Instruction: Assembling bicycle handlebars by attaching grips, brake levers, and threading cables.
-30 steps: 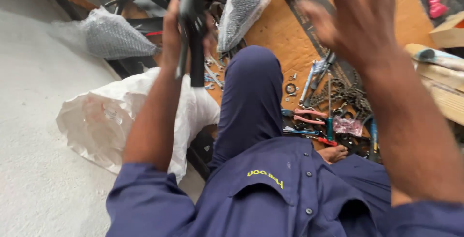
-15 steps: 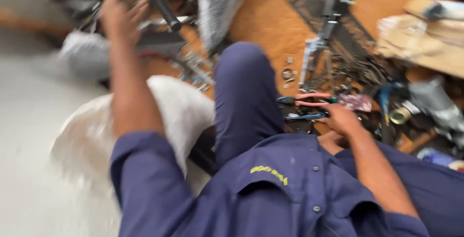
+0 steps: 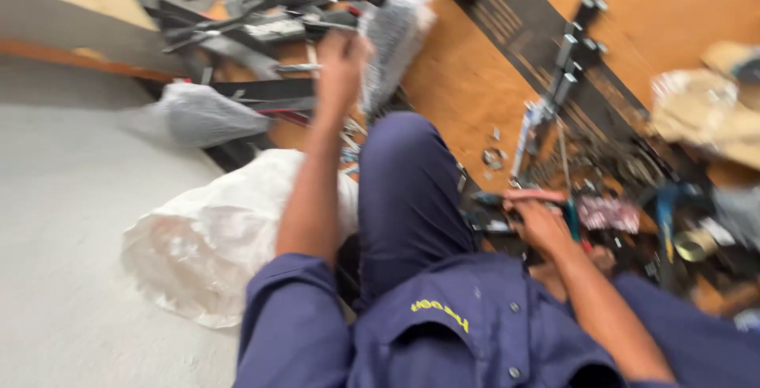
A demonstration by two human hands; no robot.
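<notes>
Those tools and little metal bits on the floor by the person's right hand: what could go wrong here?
The right hand reaches into a crowded pile of tools with sharp-looking ends, so a finger might get nicked or pinched. Small metal parts lie loose on the wooden board near the knee; they could be knocked away or knelt on. The left hand stretches far out to the black metal frame, which may shift or tip.

Workshop floor, where I sit: plywood sheet (image 3: 467, 95) strewn with hand tools (image 3: 554, 198), loose metal parts (image 3: 495, 154), black metal frames (image 3: 261, 16), plastic sacks (image 3: 214, 237).
</notes>
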